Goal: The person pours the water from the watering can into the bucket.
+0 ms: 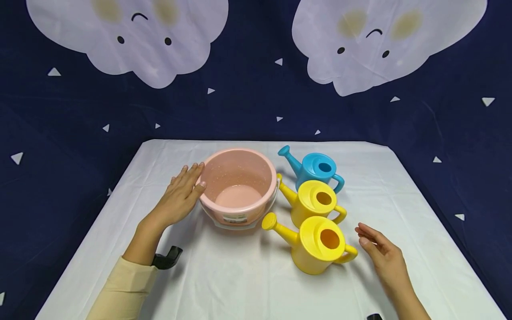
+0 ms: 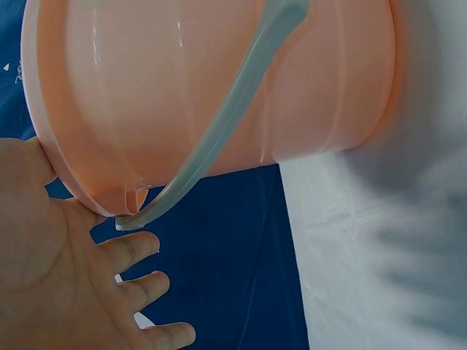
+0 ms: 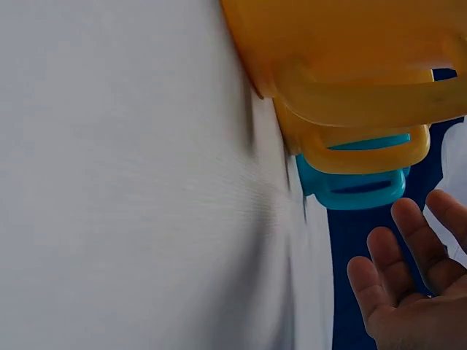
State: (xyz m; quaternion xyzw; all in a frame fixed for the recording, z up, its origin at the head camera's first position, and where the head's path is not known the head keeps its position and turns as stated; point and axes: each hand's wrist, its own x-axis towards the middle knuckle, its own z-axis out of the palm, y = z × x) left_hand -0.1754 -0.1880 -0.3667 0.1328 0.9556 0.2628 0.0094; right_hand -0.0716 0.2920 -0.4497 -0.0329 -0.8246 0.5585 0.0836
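Note:
A pink bucket (image 1: 240, 178) stands upright on the white table, its pale handle (image 2: 219, 131) hanging down against its side. My left hand (image 1: 180, 198) rests at the bucket's left rim with fingers extended; in the left wrist view the palm (image 2: 44, 262) faces the rim. To the right stand a blue watering can (image 1: 318, 166), a yellow watering can (image 1: 306, 200) behind another, and a nearer yellow watering can (image 1: 314, 253), spouts pointing left. My right hand (image 1: 384, 258) hovers beside the nearest can's handle (image 1: 349, 254), fingers loosely bent and holding nothing.
White cloth covers the table (image 1: 224, 284). Beyond its back edge hangs a dark blue curtain (image 1: 248, 106) printed with clouds and small triangles. A black wrist-camera piece (image 1: 168, 258) shows beside the left forearm.

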